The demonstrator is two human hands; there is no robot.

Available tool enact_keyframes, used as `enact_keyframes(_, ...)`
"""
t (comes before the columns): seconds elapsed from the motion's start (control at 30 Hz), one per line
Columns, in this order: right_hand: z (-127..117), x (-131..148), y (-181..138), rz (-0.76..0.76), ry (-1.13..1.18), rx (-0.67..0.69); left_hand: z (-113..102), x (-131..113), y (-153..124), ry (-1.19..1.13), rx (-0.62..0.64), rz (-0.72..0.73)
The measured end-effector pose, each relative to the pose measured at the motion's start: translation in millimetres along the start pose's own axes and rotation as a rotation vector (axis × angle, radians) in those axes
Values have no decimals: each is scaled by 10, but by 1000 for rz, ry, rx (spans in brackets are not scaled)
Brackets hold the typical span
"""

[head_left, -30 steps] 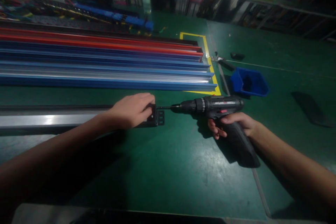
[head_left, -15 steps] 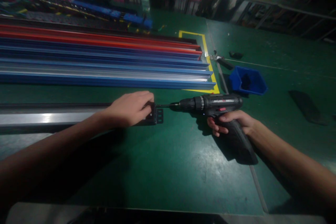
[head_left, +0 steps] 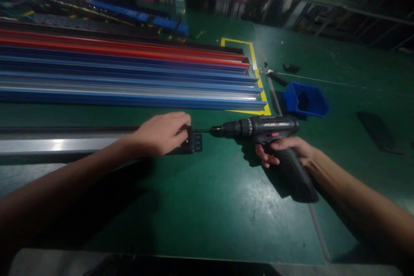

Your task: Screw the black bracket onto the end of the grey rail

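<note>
nothing is visibly shifting since earlier; left hand is gripping near metal rail at its right end; right hand is clenching drill; driving is apparently proceeding, calling for steady alignment.

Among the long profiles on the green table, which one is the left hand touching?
The silver-faced profile, nearest the person: the left hand holds its black end. It lies apart from the blue and red profiles, grouped farther away.
</note>
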State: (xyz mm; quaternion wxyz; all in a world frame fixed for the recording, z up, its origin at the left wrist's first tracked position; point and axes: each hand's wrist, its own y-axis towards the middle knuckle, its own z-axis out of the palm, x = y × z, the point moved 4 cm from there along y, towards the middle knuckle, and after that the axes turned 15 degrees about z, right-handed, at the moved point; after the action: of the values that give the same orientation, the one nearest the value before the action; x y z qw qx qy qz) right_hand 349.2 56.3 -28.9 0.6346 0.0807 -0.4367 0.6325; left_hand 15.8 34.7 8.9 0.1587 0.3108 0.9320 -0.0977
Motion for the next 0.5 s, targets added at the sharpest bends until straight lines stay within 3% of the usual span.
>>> enact_keyframes(0.5,-34,-5,6,-7,2,130,-17,-4,-18,-20,4,-1)
